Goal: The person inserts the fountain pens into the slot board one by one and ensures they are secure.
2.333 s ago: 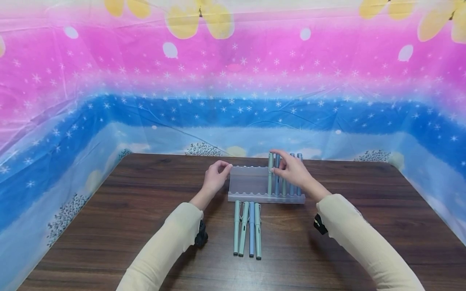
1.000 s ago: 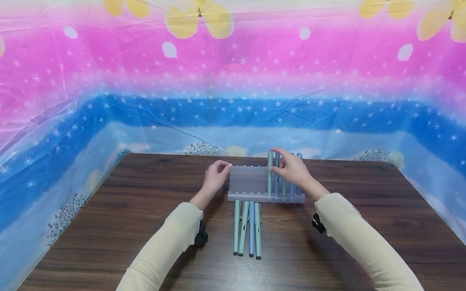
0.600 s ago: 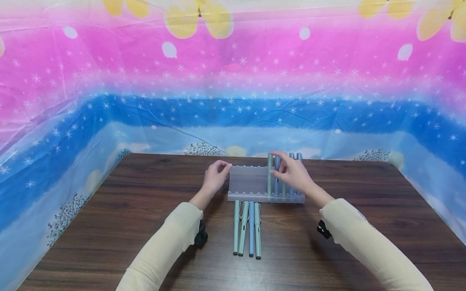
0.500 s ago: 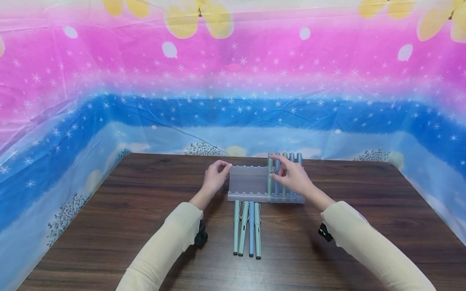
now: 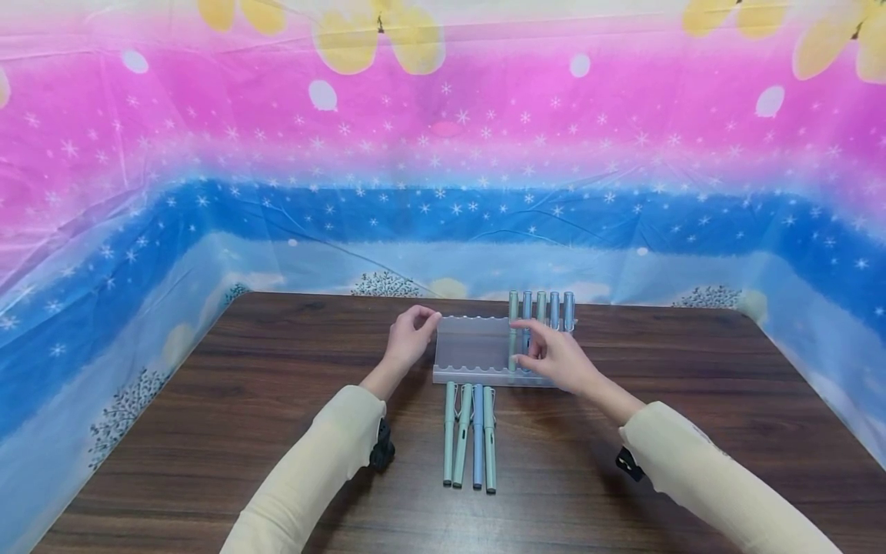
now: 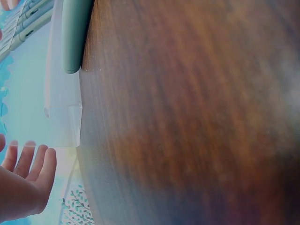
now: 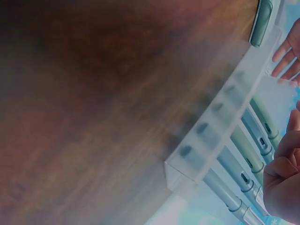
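Observation:
A translucent pen rack (image 5: 472, 345) with scalloped edges stands upright on the table. My left hand (image 5: 407, 338) pinches its upper left edge; in the left wrist view its fingers (image 6: 44, 168) reach behind the panel. Several green and blue pens stand in the right part of the rack, the leftmost a green pen (image 5: 513, 305). My right hand (image 5: 562, 358) is in front of these pens, thumb and index finger apart, their tips beside the green pen. It covers the lower parts of the pens to the right. In the right wrist view the pens' ends show through the rack's ledge (image 7: 180, 171).
Several capped pens lie side by side on the table before the rack, among them a blue pen (image 5: 478, 438) and a green pen (image 5: 491, 442). The dark wooden table (image 5: 228, 400) ends just behind the rack, against a patterned cloth (image 5: 443, 215).
My right hand has slid down from the green pen's top to its lower part, its thumb and index finger no longer at the cap. The left hand and rack stay put.

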`<state>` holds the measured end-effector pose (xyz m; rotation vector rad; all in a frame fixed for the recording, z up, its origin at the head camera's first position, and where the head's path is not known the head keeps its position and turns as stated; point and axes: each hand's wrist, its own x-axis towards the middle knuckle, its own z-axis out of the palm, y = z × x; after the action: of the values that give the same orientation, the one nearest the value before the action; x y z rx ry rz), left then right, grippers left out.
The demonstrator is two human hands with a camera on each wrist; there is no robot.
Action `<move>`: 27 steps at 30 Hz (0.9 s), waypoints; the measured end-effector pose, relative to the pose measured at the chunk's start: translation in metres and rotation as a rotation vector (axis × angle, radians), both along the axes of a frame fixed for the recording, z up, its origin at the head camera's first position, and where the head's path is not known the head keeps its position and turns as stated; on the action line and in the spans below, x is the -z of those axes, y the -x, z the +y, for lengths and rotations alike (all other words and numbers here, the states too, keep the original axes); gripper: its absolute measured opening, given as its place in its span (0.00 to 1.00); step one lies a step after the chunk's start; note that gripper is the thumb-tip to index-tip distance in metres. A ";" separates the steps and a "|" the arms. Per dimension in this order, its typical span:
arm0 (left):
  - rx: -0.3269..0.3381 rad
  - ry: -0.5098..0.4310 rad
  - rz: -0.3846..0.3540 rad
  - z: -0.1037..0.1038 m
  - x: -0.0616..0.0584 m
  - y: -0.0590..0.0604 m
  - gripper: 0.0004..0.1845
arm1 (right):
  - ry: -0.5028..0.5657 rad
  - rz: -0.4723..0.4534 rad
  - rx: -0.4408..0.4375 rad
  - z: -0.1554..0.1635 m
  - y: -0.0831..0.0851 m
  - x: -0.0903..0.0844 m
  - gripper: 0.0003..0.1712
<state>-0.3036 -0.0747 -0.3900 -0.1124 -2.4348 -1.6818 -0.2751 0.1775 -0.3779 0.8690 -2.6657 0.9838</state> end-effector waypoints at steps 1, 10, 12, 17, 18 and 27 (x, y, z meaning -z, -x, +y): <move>-0.001 0.001 0.000 0.000 0.000 0.000 0.11 | 0.001 -0.009 -0.002 0.000 -0.001 0.001 0.28; 0.000 0.006 0.002 -0.001 0.000 0.000 0.12 | -0.001 -0.079 -0.026 0.001 -0.012 0.010 0.26; -0.001 0.010 0.000 0.000 0.000 0.000 0.12 | 0.000 -0.093 -0.033 0.000 -0.014 0.012 0.25; -0.005 0.016 0.001 0.000 0.000 0.000 0.12 | 0.001 -0.128 -0.055 -0.001 -0.017 0.015 0.25; -0.006 0.015 0.002 0.000 0.000 -0.001 0.12 | -0.001 -0.134 -0.059 -0.001 -0.018 0.015 0.25; -0.005 0.013 0.008 0.000 0.001 0.000 0.12 | -0.036 -0.203 -0.074 -0.003 -0.019 0.020 0.21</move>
<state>-0.3040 -0.0747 -0.3906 -0.1141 -2.4380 -1.6610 -0.2557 0.1746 -0.3984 0.9272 -2.8453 1.0990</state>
